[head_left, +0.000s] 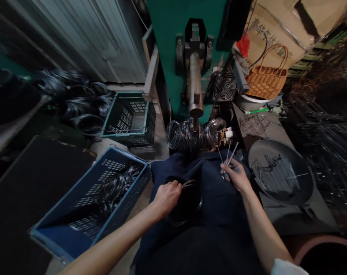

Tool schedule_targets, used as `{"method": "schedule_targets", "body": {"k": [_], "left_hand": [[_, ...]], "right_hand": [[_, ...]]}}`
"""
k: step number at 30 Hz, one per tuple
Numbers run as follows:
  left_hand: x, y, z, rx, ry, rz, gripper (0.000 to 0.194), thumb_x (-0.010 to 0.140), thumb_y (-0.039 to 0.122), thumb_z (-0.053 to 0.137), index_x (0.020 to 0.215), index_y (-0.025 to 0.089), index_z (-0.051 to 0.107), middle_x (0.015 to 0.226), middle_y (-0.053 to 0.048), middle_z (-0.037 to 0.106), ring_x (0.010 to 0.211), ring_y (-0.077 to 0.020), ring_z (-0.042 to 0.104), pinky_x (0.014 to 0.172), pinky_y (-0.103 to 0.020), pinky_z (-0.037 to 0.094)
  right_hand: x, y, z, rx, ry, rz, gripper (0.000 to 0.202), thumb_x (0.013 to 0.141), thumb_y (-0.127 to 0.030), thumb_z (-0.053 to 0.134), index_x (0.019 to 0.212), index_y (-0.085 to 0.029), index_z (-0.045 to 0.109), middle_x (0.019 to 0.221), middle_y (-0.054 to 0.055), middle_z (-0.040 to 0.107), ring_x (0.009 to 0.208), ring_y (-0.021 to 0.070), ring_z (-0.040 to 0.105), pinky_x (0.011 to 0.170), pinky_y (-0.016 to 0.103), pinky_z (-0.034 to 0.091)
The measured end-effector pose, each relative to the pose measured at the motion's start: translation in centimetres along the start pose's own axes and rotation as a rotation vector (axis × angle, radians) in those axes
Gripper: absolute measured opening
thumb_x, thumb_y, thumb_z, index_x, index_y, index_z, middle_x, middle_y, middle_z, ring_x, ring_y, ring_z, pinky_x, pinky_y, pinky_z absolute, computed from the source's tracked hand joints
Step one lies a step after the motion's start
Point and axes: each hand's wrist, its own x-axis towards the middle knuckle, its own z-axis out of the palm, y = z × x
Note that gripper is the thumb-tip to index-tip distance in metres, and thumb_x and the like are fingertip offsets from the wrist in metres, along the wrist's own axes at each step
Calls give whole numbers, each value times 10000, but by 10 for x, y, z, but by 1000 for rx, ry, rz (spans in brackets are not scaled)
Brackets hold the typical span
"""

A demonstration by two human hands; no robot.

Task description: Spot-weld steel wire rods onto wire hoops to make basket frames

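Observation:
My left hand (168, 195) is closed on the upper left part of some thin metal wire rings (201, 202), which rest against the dark blue cloth on my lap. Between the fingers and thumb of my right hand (235, 173) are several thin metal rods (232, 152), fanned out and pointing up. To the right of that hand, a dark round pan (279, 172) holds more short rods. In front of my lap, a bundle of wire rings (190, 135) hangs under the cylindrical arm (195, 84) of a green machine (164, 23).
On my left, a blue plastic crate (84, 172) contains wire rings, with a green crate (127, 135) behind it. Coils of wire (78, 99) are heaped further back. A wicker basket (266, 82) and a small fan (225, 87) stand at the back right. Dark wire racks (328, 145) crowd the far right.

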Motion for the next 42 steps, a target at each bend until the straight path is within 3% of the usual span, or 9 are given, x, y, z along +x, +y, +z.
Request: {"method": "schedule_targets", "body": {"k": [5,11,14,18,22,26,29,33,42], "left_hand": [[-15,6,-16,-5,28,-1,232,836,78,402,899,180,601,852,-90,587,820,-213,579,597,-269,423],[-30,-6,-14,-117,68,-74,216,897,204,368,858,198,580,843,-66,592,708,-188,579,589,-283,400],[-36,-21,-16,-431,95,-90,190,902,251,386,835,195,555,779,-38,594,693,-168,580,641,-284,416],[-39,-29,-31,-1104,54,-160,171,850,313,492,971,201,536,779,-14,599,637,-145,575,589,-269,457],[-24,-12,-45,-1705,133,-315,373,717,338,666,1015,193,495,797,9,567,567,-112,558,521,-266,494],[5,11,-41,-1966,298,-300,469,623,339,769,960,195,477,751,45,530,548,-89,540,486,-238,501],[23,18,-32,-2060,304,-196,437,668,312,755,992,203,482,773,43,532,579,-86,552,491,-219,503],[34,15,-29,-2065,218,-69,446,776,317,665,1159,232,454,807,27,553,577,-99,573,488,-238,512],[45,18,-32,-2077,223,-97,503,760,318,677,1198,236,444,755,41,521,551,-96,573,465,-228,524]], "right_hand": [[0,-2,2,0,-14,-11,301,763,-425,715,807,-183,543,601,-21,619,383,70,468,352,160,356],[-10,-6,6,-94,-36,-56,260,814,-407,672,806,-171,563,659,14,642,478,110,567,447,202,467],[-25,-15,12,-154,-84,-100,257,841,-414,636,880,-160,622,764,57,679,617,166,656,563,264,545],[-55,-30,30,-288,-352,-237,308,847,-371,639,1109,-211,642,1047,89,687,941,244,668,847,381,541],[-70,-30,58,-472,-535,-465,459,833,-327,664,1274,-260,554,1201,66,636,1079,231,615,961,361,491],[-56,-26,75,-626,-557,-607,519,856,-281,632,1346,-245,468,1256,75,596,1144,200,573,982,318,478],[-43,-30,73,-747,-554,-605,497,860,-244,607,1337,-246,469,1260,73,590,1132,196,578,969,314,483],[-36,-35,66,-830,-557,-579,485,846,-218,596,1320,-215,492,1273,86,582,1123,207,586,953,314,494],[-34,-34,61,-958,-508,-595,522,834,-204,579,1345,-228,470,1286,93,581,1153,216,570,943,343,502]]}}
